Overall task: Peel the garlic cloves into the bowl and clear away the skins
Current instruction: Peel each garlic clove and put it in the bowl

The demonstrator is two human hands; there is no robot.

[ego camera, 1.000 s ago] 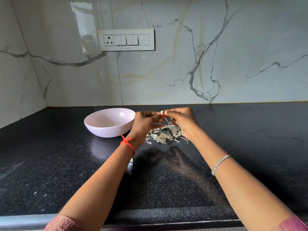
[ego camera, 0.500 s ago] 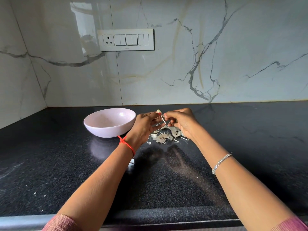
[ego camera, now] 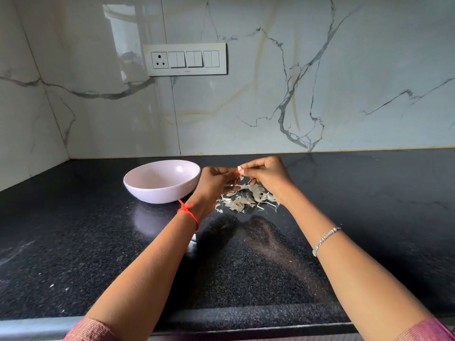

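Peeling continues: left hand (ego camera: 213,183) and right hand (ego camera: 268,175) have closed together again, both pinching the small pale garlic clove (ego camera: 239,168) above the papery white skins (ego camera: 246,200), right of the pale pink round bowl (ego camera: 157,193); judged not yet bare.

Reaching forward side by side, left hand (ego camera: 213,186) and right hand (ego camera: 268,177) together pinch 1 garlic clove (ego camera: 239,168).

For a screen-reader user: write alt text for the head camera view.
A person's left hand and right hand pinch a garlic clove above a pile of papery skins on a black countertop. A pale pink bowl sits left of the hands, before a marble wall with a switch panel.
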